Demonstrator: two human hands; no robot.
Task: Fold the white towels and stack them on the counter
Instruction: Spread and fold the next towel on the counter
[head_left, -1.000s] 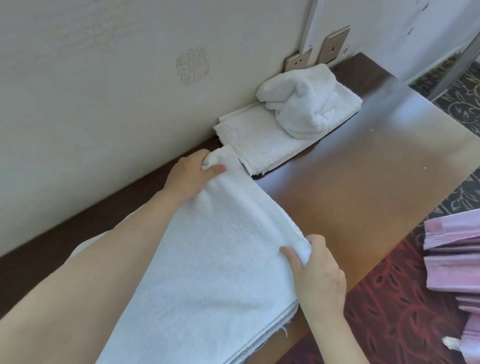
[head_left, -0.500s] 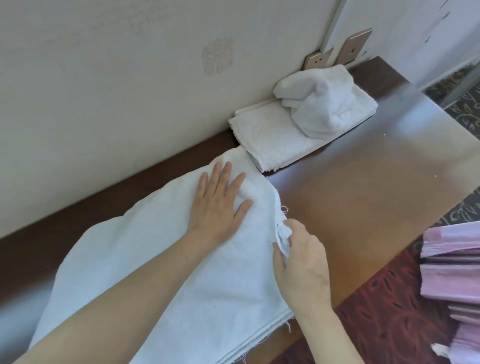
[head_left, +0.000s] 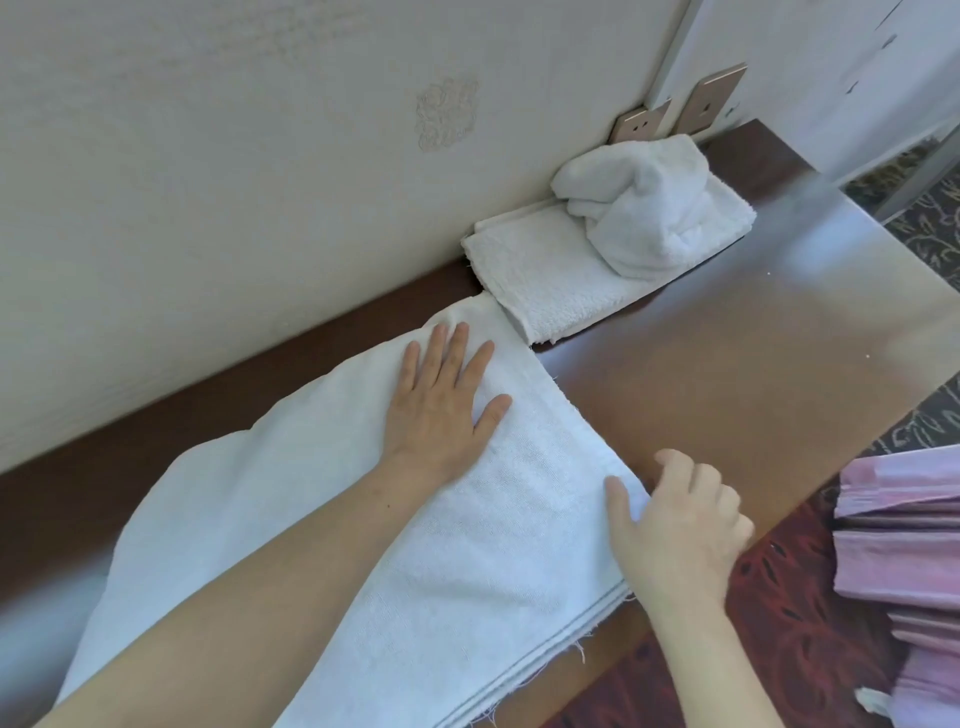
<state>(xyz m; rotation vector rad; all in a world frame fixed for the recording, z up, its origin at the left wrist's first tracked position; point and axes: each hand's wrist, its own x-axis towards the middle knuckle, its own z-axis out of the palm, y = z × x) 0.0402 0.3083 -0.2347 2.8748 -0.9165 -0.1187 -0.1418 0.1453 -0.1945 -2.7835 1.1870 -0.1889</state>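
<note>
Broadly, the brown counter (head_left: 753, 405) fills the view from 8 to 2 o'clock. A long towel (head_left: 519, 561), folded in layers, lies across it from 7 o'clock toward the centre. At 1 o'clock a folded towel (head_left: 550, 280) sits against the wall with a crumpled towel (head_left: 644, 213) on its far end. The left hand (head_left: 441, 410) presses flat on the long towel, fingers straight. The right hand (head_left: 680, 525) appears to pinch its 3 o'clock edge, thumb on top. The terry cloth looks soft, light and floppy, so corners and layered edges are likely the best holds.
</note>
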